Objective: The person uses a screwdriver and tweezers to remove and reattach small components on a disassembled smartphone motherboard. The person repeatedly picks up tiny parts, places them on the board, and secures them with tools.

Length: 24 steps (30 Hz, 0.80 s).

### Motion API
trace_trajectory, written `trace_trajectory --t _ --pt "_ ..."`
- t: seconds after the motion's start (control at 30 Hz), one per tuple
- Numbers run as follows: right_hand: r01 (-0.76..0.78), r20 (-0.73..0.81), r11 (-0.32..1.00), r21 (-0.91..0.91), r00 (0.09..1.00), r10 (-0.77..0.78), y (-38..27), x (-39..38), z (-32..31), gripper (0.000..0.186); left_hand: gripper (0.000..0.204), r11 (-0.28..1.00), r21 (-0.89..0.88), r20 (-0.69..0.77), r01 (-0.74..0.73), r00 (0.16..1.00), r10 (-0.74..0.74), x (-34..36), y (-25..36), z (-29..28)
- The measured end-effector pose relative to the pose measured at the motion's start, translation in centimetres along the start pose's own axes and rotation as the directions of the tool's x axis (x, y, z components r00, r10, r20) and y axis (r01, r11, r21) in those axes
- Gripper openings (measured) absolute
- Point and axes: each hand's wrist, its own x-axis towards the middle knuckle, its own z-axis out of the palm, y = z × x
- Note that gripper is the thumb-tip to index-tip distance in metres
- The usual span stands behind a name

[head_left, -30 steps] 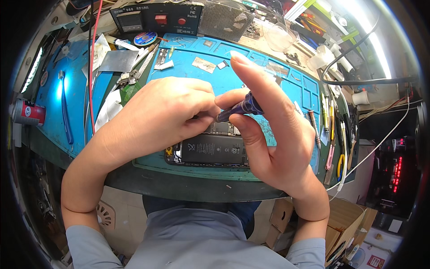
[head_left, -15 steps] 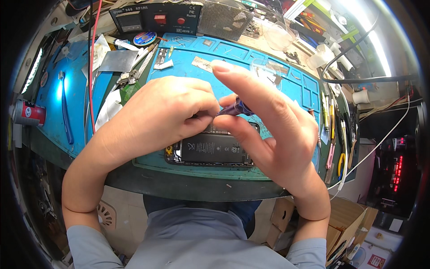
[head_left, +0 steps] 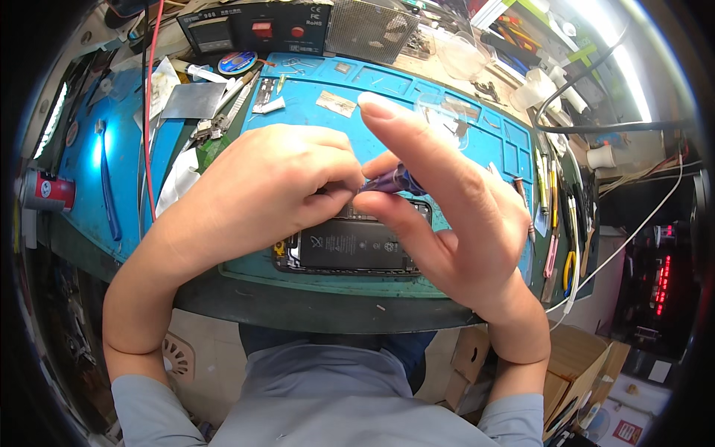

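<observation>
At frame centre, the left hand (head_left: 275, 186) curls over the opened phone (head_left: 350, 242) on the blue mat (head_left: 477, 149), fingers closed down on it. The right hand (head_left: 447, 216) pinches a purple screwdriver (head_left: 391, 181), index finger extended. Best to keep the tip upright, press lightly and brace the phone firmly against slipping.

A black control box (head_left: 253, 26) with red buttons stands at the far edge of the worktop (head_left: 313, 305), beside a metal mesh screen (head_left: 363, 28). To the left lie a red cable (head_left: 147, 112), a grey metal sheet (head_left: 193, 100) and a red-labelled can (head_left: 46, 191); cardboard boxes (head_left: 573, 365) sit low on the right.
</observation>
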Motion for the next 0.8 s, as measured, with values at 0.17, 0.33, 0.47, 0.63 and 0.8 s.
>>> trace_trajectory --t 0.17,0.33,0.47,0.63,0.8 --pt "-0.014 0.011 1.000 0.005 1.000 0.014 0.0 0.0 -0.1 0.063 0.007 1.000 0.009 0.024 -0.003 1.000 0.003 0.1 0.1 -0.1" --pt "-0.023 -0.010 0.999 0.035 1.000 0.023 0.3 -0.2 0.4 0.066 0.020 0.999 0.044 0.021 -0.009 1.000 0.008 0.1 0.2 -0.2" --pt "-0.021 -0.027 0.999 0.048 0.999 0.022 0.5 -0.4 0.8 0.068 0.028 0.999 0.041 0.018 -0.018 1.000 0.017 0.1 0.4 -0.3" --pt "-0.022 0.002 1.000 0.019 1.000 0.022 0.4 -0.4 0.6 0.071 0.025 0.997 0.074 0.050 -0.005 0.999 0.001 0.4 0.8 -0.8" --pt "-0.004 -0.004 1.000 0.003 1.000 0.004 0.4 -0.4 0.8 0.075 0.020 0.998 0.036 0.106 0.046 0.993 -0.049 0.4 0.9 -1.0"
